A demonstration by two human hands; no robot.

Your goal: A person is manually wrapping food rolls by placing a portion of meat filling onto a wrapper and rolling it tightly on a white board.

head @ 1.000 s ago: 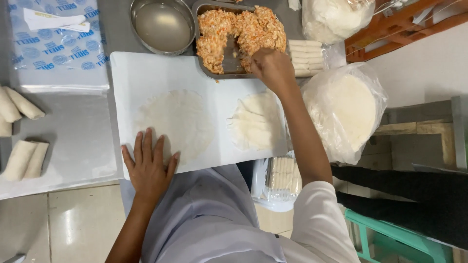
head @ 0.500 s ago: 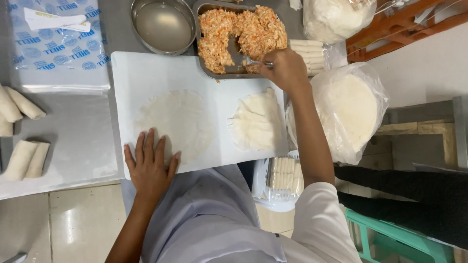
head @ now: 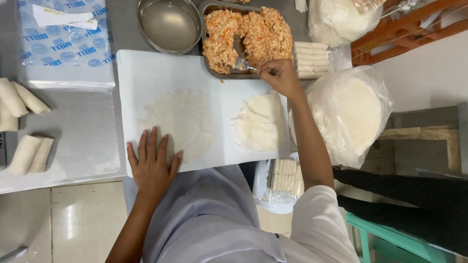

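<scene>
Fork (head: 242, 64), mostly hidden by right hand (head: 279, 77) fingers gripping it; left hand (head: 152, 163) fingers spread flat on wrapper (head: 178, 122).

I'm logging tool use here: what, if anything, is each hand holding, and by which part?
The right hand holds a fork by its handle, tines in the filling tray. The left hand holds nothing; it lies flat on the round wrapper.

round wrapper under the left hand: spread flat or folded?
Spread flat. The round wrapper lies as one full circle on the white board, no edge turned over; the left hand presses its near rim.
</scene>
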